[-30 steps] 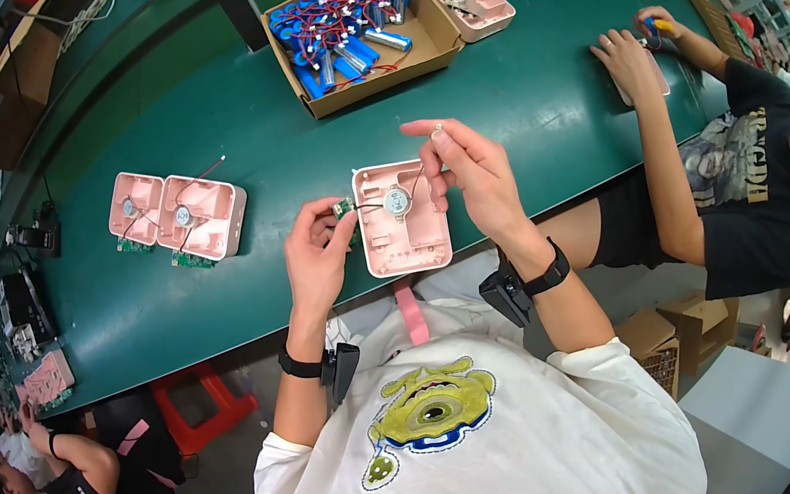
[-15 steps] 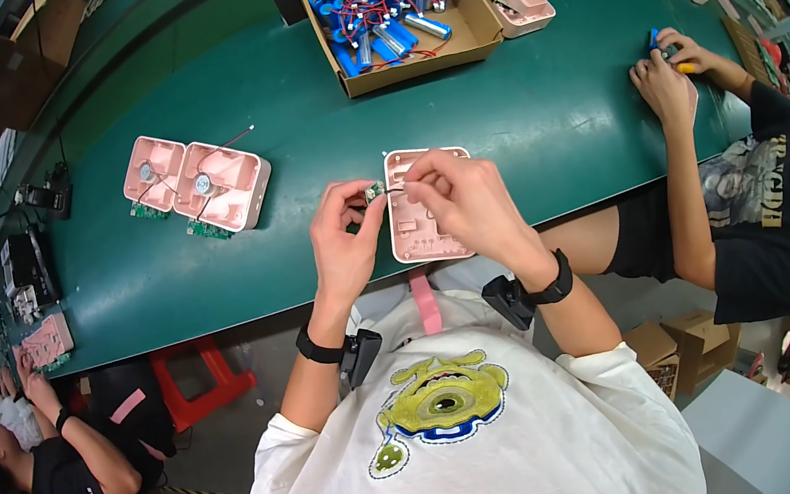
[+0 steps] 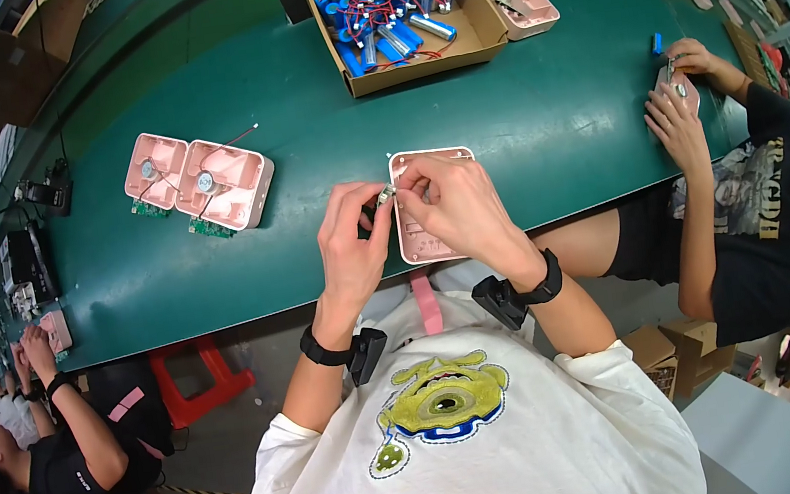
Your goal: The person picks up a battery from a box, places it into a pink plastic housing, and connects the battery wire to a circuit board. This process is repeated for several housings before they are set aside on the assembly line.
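Observation:
My left hand (image 3: 351,238) pinches a small green circuit board (image 3: 386,194) between thumb and fingertips, beside the upper left edge of a pink plastic housing (image 3: 428,248). My right hand (image 3: 454,200) is closed at the board's right side, its thumb and index fingertips pressed together at the board. The dark wire they gripped a moment before is mostly hidden behind the fingers now. Shallow and white-rimmed, the housing lies on the green table under my right hand, which covers much of its inside.
Two pink housings (image 3: 241,190) with speakers and boards sit to the left. A cardboard box (image 3: 431,68) of blue batteries with red and black wires stands at the far side, another pink housing (image 3: 537,20) next to it. Co-workers handle parts at right (image 3: 675,122) and far left.
My right fingertips have come in to the board in my left hand, closing the gap the dark wire spanned. The co-worker at right has laid down a blue part.

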The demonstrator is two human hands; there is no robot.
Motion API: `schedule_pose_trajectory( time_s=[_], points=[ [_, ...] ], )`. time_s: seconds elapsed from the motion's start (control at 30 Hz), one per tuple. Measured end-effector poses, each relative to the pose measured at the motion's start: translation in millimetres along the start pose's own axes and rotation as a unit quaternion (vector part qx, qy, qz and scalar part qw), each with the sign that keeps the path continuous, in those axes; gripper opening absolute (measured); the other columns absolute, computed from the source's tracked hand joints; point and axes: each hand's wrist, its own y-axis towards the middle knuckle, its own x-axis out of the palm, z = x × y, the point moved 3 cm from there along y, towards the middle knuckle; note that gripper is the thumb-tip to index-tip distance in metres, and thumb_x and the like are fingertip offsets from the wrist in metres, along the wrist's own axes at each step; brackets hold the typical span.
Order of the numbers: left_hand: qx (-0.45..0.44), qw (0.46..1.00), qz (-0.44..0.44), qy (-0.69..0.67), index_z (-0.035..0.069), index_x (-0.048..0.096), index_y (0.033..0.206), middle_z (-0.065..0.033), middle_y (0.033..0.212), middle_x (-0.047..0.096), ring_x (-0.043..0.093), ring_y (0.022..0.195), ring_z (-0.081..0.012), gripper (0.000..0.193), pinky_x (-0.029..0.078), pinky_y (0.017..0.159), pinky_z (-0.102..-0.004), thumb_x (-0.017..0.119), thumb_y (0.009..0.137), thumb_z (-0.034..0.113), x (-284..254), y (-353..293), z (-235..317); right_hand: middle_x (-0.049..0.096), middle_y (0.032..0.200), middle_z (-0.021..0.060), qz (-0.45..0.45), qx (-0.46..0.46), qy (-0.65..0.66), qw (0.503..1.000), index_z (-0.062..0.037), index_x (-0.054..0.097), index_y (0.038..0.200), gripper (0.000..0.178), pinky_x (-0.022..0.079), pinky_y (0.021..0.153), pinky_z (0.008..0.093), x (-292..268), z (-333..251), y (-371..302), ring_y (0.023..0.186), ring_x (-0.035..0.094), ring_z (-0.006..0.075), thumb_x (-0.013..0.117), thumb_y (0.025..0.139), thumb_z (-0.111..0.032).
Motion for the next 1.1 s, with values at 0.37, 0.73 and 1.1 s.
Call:
schedule_pose_trajectory(
  time_s=[0.37,0.73,1.1],
  points=[
    [-0.019,1.000,-0.006,-0.021,-0.002,0.072,0.108,-0.0113,0.102,0.068,0.067,0.081,-0.0205,0.020,0.055,0.072,-0.0313,0.076,0.089,-0.005,-3,0,1,0.071,0.076,0.0125,0.048,-0.040,0.000,0.998,0.0013,0.070,0.090,0.006,0.053,0.061,0.0382,4,-6,-4,0.061,0.066,0.0249,0.071,0.087,-0.004],
    [-0.038,0.998,-0.019,-0.054,-0.004,0.073,0.108,-0.0125,0.102,0.068,0.067,0.083,-0.0204,0.020,0.056,0.075,-0.0310,0.076,0.089,-0.007,-3,-4,-4,0.070,0.077,0.0165,0.061,-0.053,-0.017,0.997,0.0014,0.068,0.087,0.003,0.054,0.064,0.0438,9,-8,-5,0.068,0.069,0.0352,0.068,0.085,0.001],
    [-0.128,0.971,-0.022,-0.202,-0.005,0.070,0.115,-0.0103,0.106,0.066,0.066,0.089,-0.0166,0.025,0.055,0.080,-0.0298,0.075,0.090,-0.006,5,-8,-29,0.072,0.082,0.0186,0.035,-0.072,-0.113,0.990,-0.0004,0.071,0.089,0.004,0.057,0.071,0.0470,-22,-17,12,0.076,0.071,0.0391,0.070,0.088,-0.004]
  ],
)
